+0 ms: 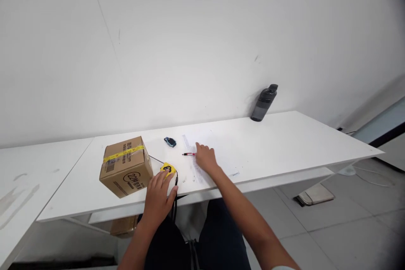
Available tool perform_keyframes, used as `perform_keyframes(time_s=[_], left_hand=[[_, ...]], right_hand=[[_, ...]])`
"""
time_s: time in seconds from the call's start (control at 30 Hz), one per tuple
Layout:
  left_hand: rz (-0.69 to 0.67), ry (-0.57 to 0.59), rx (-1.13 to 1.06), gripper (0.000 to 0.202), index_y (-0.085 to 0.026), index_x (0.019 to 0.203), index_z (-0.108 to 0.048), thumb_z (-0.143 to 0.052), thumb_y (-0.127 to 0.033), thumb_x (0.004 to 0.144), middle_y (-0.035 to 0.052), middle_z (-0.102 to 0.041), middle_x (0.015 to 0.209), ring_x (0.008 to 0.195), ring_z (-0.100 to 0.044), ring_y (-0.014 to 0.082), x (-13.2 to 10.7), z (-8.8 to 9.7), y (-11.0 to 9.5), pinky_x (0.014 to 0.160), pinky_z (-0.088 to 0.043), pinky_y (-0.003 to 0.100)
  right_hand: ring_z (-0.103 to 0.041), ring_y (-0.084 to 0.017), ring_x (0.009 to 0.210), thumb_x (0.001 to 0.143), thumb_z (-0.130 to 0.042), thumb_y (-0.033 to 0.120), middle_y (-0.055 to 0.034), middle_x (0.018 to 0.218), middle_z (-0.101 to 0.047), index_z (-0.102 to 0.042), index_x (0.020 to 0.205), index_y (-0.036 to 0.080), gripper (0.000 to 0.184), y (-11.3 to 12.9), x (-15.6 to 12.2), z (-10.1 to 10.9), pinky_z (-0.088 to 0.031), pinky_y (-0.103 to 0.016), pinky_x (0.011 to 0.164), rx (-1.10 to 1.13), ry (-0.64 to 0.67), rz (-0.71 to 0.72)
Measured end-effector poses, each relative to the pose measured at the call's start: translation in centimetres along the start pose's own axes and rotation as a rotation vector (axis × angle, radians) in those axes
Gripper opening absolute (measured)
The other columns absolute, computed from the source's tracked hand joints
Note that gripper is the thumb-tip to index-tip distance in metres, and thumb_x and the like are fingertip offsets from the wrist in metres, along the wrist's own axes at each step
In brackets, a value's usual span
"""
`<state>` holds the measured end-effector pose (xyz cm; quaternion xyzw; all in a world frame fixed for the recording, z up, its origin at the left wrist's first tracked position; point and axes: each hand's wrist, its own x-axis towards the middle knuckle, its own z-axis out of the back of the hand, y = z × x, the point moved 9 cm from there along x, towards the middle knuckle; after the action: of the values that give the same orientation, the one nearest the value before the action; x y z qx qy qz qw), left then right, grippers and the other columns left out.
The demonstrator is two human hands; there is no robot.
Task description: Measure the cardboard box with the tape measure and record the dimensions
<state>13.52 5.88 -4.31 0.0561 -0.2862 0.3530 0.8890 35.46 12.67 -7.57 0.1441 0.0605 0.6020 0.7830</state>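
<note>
A yellow tape measure (168, 169) lies on the white table (272, 145), its narrow blade running left to the cardboard box (125, 166). My left hand (159, 192) rests beside the box, fingers stretched out and fingertips on the tape measure's near side; the thumb is apart. A dark strap hangs from the tape measure over the table edge. My right hand (206, 158) is closed over a white sheet of paper (226, 164), at the red end of a red and black pen (188, 154). The thumb and the pen's far end are hidden.
A small dark blue object (170, 141) lies behind the tape measure. Farther right, a dark bottle (263, 103) stands near the wall (196, 42). Another cardboard box (124, 225) shows under the table, and a light, flat object (316, 195) is on the floor.
</note>
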Motion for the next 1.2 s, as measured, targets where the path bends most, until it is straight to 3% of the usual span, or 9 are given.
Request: perform_keyframes(time_s=[0.13, 0.3, 0.43, 0.57, 0.7, 0.77, 0.87, 1.03, 1.2], left_hand=[[-0.072, 0.112, -0.020, 0.035, -0.020, 0.120, -0.062, -0.042, -0.037, 0.096, 0.0090, -0.062, 0.131, 0.124, -0.052, 0.0276, 3.0, -2.0, -2.6, 0.105, -0.038, 0.047], [0.011, 0.222, -0.032, 0.046, -0.017, 0.131, -0.057, -0.039, -0.042, 0.096, 0.0131, -0.057, 0.138, 0.131, -0.048, 0.0307, 6.0, -6.5, -5.7, 0.109, -0.033, 0.054], [0.158, 0.304, 0.009, 0.054, -0.007, 0.134, -0.055, -0.037, -0.041, 0.096, 0.0199, -0.051, 0.142, 0.134, -0.046, 0.0333, 5.3, -9.8, -5.5, 0.109, -0.034, 0.056], [0.096, 0.310, -0.004, 0.056, -0.010, 0.132, -0.058, -0.039, -0.047, 0.094, 0.0191, -0.052, 0.141, 0.132, -0.048, 0.0330, 3.3, -9.9, -6.2, 0.109, -0.034, 0.055], [0.066, 0.285, 0.013, 0.045, -0.017, 0.119, -0.068, -0.038, -0.040, 0.095, 0.0157, -0.063, 0.130, 0.121, -0.057, 0.0305, 2.5, -7.7, -7.0, 0.110, -0.031, 0.057], [0.103, 0.267, 0.048, 0.043, -0.019, 0.103, -0.073, -0.033, -0.032, 0.097, 0.0130, -0.071, 0.112, 0.106, -0.064, 0.0278, 3.0, -6.8, -7.3, 0.110, -0.030, 0.057], [0.167, 0.232, 0.093, 0.046, -0.019, 0.090, -0.074, -0.029, -0.026, 0.098, 0.0097, -0.071, 0.092, 0.093, -0.065, 0.0252, 4.7, -7.0, -7.2, 0.109, -0.030, 0.058], [0.126, 0.196, 0.055, 0.051, -0.014, 0.136, -0.053, -0.035, -0.042, 0.096, 0.0163, -0.054, 0.140, 0.132, -0.046, 0.0316, 6.6, -11.1, -5.6, 0.109, -0.034, 0.053], [0.085, 0.227, 0.021, 0.062, -0.012, 0.147, -0.037, -0.028, -0.048, 0.098, 0.0184, -0.034, 0.154, 0.144, -0.029, 0.0312, 5.8, -14.2, -4.6, 0.113, -0.031, 0.051]], right_hand=[[-0.066, -0.025, 0.090, 0.093, -0.044, 0.013, -0.0149, 0.099, -0.069, -0.062, 0.111, 0.014, 0.026, -2.9, 0.6, -1.1, -0.042, -0.033, 0.077, 0.000, 0.047, 0.005], [-0.067, -0.021, 0.080, 0.097, -0.039, 0.019, -0.0108, 0.095, -0.072, -0.060, 0.107, 0.017, 0.023, -1.9, -3.0, -2.3, -0.040, -0.027, 0.066, -0.014, -0.044, -0.014], [-0.068, -0.020, 0.077, 0.096, -0.038, 0.019, -0.0084, 0.090, -0.073, -0.059, 0.108, 0.019, 0.025, -2.1, -7.3, -2.8, -0.040, -0.027, 0.064, 0.106, -0.191, -0.040], [-0.066, -0.019, 0.074, 0.095, -0.036, 0.022, -0.0074, 0.092, -0.071, -0.057, 0.115, 0.021, 0.029, -3.7, -8.8, -1.1, -0.043, -0.027, 0.065, 0.370, -0.151, 0.088], [-0.056, -0.016, 0.063, 0.094, -0.044, 0.041, -0.0002, 0.076, -0.063, -0.059, 0.095, 0.021, 0.025, -4.3, -5.7, 4.3, -0.043, -0.026, 0.062, 0.668, -0.121, 0.292], [-0.051, -0.015, 0.058, 0.091, -0.046, 0.051, 0.0022, 0.064, -0.056, -0.059, 0.081, 0.020, 0.035, -5.2, -2.6, 5.2, -0.040, -0.026, 0.058, 0.808, -0.127, 0.201], [-0.044, -0.014, 0.049, 0.090, -0.037, 0.060, 0.0056, 0.052, -0.045, -0.059, 0.078, 0.020, 0.048, -5.6, 1.6, 3.2, -0.037, -0.026, 0.052, 0.945, -0.125, 0.013], [-0.046, -0.015, 0.046, 0.089, -0.029, 0.061, 0.0034, 0.050, -0.051, -0.063, 0.082, 0.018, 0.055, -3.4, 4.5, -1.3, -0.040, -0.027, 0.052, 0.986, -0.074, 0.023], [-0.057, -0.019, 0.058, 0.088, -0.035, 0.065, 0.0012, 0.048, -0.051, -0.059, 0.065, 0.020, 0.056, -3.8, 5.1, -2.2, -0.045, -0.030, 0.066, 0.982, -0.103, -0.002]])
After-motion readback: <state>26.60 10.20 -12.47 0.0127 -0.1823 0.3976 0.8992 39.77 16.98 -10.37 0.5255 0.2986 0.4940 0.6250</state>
